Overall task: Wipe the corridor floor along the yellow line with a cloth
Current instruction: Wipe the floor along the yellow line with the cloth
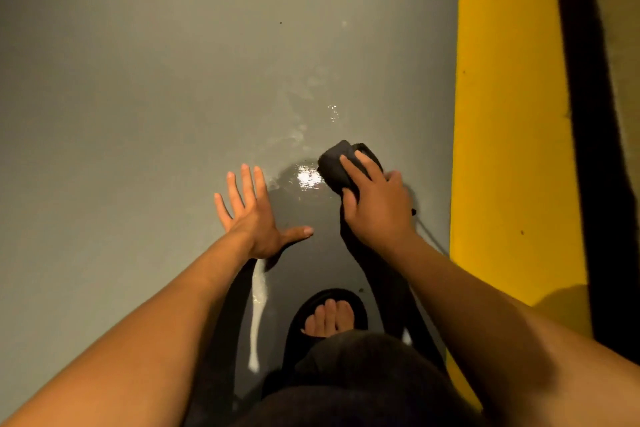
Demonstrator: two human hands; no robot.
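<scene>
I had my right hand [375,204] clutching the dark cloth [337,163] on the floor [138,80] just left of the yellow line [505,114], left hand [251,215] splayed flat. Wet sheen nearby suggested wiping underway; the stretch ahead looked dry.

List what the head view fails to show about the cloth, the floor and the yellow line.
- Cloth: its rear part is covered by the right hand; full shape unknown.
- Floor under the left hand and both forearms: hidden, so wetness there is unclear.
- Yellow line: cut off by the top edge, its near end hidden behind the right arm.
- Sandal: heel hidden by the knee.
</scene>
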